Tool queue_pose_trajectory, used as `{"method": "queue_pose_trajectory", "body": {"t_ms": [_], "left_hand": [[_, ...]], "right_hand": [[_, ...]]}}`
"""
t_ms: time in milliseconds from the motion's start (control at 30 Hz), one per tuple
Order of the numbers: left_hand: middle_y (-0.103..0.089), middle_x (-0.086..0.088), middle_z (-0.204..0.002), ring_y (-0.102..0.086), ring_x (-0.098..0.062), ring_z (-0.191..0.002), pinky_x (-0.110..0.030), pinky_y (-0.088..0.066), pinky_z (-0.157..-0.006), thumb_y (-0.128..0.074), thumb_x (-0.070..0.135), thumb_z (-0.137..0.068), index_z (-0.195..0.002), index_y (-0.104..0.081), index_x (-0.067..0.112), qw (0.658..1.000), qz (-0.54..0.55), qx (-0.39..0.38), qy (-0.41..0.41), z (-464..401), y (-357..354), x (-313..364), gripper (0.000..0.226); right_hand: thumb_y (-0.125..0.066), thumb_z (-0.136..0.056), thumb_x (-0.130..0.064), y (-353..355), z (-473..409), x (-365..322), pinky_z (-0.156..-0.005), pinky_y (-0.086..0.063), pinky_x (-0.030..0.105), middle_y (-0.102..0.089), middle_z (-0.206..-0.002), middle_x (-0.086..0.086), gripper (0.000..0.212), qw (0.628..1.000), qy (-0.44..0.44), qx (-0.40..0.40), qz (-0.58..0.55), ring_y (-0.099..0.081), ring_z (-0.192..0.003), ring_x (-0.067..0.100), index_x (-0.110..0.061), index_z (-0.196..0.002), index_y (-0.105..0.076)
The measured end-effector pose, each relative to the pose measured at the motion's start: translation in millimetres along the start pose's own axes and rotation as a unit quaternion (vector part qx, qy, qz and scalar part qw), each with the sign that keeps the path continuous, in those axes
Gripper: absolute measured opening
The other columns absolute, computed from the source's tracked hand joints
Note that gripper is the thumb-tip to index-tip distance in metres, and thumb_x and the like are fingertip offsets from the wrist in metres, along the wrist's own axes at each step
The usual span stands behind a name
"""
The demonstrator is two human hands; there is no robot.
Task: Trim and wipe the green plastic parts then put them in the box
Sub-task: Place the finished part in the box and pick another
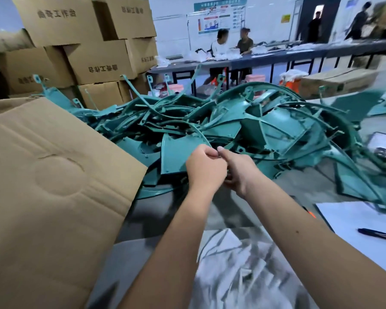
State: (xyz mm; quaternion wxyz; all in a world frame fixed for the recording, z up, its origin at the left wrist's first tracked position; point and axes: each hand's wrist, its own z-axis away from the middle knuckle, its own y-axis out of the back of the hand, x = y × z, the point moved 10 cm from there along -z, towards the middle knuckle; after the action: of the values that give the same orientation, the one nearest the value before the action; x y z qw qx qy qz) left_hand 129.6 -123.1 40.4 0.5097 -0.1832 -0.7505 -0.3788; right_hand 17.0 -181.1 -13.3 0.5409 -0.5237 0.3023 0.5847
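Two hands meet at the near edge of the heap. My left hand [206, 168] and right hand [237, 171] are knuckle to knuckle, fingers curled in on something small between them; what is pinched there is hidden, so I cannot name it. A thin curved green strip [201, 132] runs down to the spot where thumbs meet, and I judge I am working at its end, perhaps picking off flash by hand. No blade shows in either hand.

Green plastic parts [265, 123] lie in a large tangled pile across the table [299, 179], straight ahead and out to my right, fan-shaped panels and long ribs interlocked. Piled close like that, any one piece can be drawn toward me without standing.

Box [54, 186]: a big cardboard flap fills my left side, tilted toward the pile, just beside it. Its inside is out of view, so contents cannot be told. Placed there, I judge, so a finished piece goes in with a short swing left.

Near my forearms lies a crumpled silvery sheet [239, 264], blurred; whether it is the wiping cloth I cannot say. A pen [377, 234] rests on white paper at right.

Stacked cartons [94, 47] stand behind the pile, closed.
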Motion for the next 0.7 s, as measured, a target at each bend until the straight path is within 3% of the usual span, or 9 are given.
{"method": "queue_pose_trajectory", "body": {"t_ms": [133, 233, 333, 433, 500, 567, 633, 700], "left_hand": [[-0.071, -0.003, -0.08, -0.07, -0.027, -0.083, -0.037, -0.06, -0.079, -0.068, 0.006, -0.073, -0.084, -0.067, 0.014, 0.995, 0.075, -0.06, 0.008, 10.0, -2.1, -26.2, 0.013], [-0.065, -0.009, -0.071, -0.062, -0.027, -0.066, -0.034, -0.055, -0.063, -0.066, 0.009, -0.067, -0.078, -0.059, 0.01, 0.978, 0.199, -0.049, 0.04, 18.2, -2.2, -46.5, 0.014], [-0.059, -0.005, -0.062, -0.054, -0.022, -0.057, -0.024, -0.049, -0.05, -0.06, -0.013, -0.083, -0.078, -0.052, 0.008, 0.959, 0.278, 0.018, 0.047, 27.2, 6.1, -60.1, 0.023], [-0.063, -0.007, -0.069, -0.061, -0.024, -0.063, -0.025, -0.053, -0.06, -0.06, -0.007, -0.089, -0.079, -0.053, 0.008, 0.97, 0.198, 0.131, -0.044, 43.2, 31.7, -46.6, 0.019], [-0.06, -0.001, -0.071, -0.056, -0.015, -0.066, -0.01, -0.04, -0.063, -0.061, 0.0, -0.087, -0.079, -0.052, 0.012, 0.963, 0.078, 0.225, -0.124, 58.8, 52.6, -25.3, 0.017], [-0.057, 0.002, -0.075, -0.049, -0.012, -0.068, -0.008, -0.035, -0.062, -0.062, 0.0, -0.086, -0.079, -0.051, 0.012, 0.945, 0.016, 0.279, -0.17, 72.9, 65.3, -9.7, 0.017], [-0.056, -0.001, -0.084, -0.05, -0.013, -0.075, -0.01, -0.036, -0.067, -0.06, -0.006, -0.081, -0.078, -0.053, 0.009, 0.923, 0.001, 0.308, -0.23, 85.7, 74.0, 2.7, 0.017], [-0.056, -0.008, -0.092, -0.053, -0.024, -0.083, -0.024, -0.042, -0.072, -0.057, -0.011, -0.073, -0.079, -0.055, 0.004, 0.903, -0.007, 0.33, -0.276, 93.5, 85.4, 10.6, 0.016]], "right_hand": [[-0.072, -0.098, -0.029, 3.5, -5.2, 9.0, -0.043, -0.04, 0.017, -0.062, -0.058, 0.002, 0.02, 0.999, 0.003, -0.001, 0.049, -0.054, -0.039, 0.011, -0.01, -0.099, -0.065], [-0.075, -0.095, -0.034, -14.7, -2.0, 24.8, -0.048, -0.042, 0.021, -0.067, -0.068, 0.006, 0.025, 0.993, -0.034, -0.089, 0.073, -0.056, -0.045, 0.012, -0.011, -0.089, -0.07], [-0.081, -0.09, -0.017, -23.8, 1.6, 34.4, -0.046, -0.045, 0.021, -0.072, -0.071, 0.011, 0.016, 0.992, -0.056, -0.106, 0.033, -0.059, -0.05, 0.015, -0.004, -0.081, -0.077], [-0.08, -0.088, -0.008, -32.5, 3.5, 28.4, -0.051, -0.053, 0.022, -0.077, -0.078, 0.015, 0.014, 0.993, -0.021, -0.112, 0.017, -0.071, -0.061, 0.017, -0.002, -0.076, -0.081], [-0.08, -0.088, -0.015, -42.6, 8.5, 23.0, -0.069, -0.061, 0.028, -0.08, -0.086, 0.011, 0.013, 0.99, -0.003, -0.128, 0.052, -0.074, -0.073, 0.016, -0.008, -0.079, -0.084], [-0.081, -0.089, -0.018, -46.8, 12.1, 18.3, -0.078, -0.062, 0.033, -0.079, -0.089, 0.011, 0.013, 0.991, 0.001, -0.12, 0.059, -0.074, -0.078, 0.018, -0.006, -0.084, -0.083], [-0.077, -0.09, -0.011, -48.1, 18.2, 12.5, -0.063, -0.059, 0.028, -0.078, -0.084, 0.012, 0.009, 0.993, 0.003, -0.108, 0.056, -0.072, -0.069, 0.018, -0.003, -0.089, -0.081], [-0.071, -0.09, -0.007, -51.5, 26.0, 4.3, -0.05, -0.051, 0.02, -0.076, -0.076, 0.01, 0.012, 0.989, 0.032, -0.106, 0.103, -0.067, -0.056, 0.012, -0.001, -0.086, -0.08]]}}
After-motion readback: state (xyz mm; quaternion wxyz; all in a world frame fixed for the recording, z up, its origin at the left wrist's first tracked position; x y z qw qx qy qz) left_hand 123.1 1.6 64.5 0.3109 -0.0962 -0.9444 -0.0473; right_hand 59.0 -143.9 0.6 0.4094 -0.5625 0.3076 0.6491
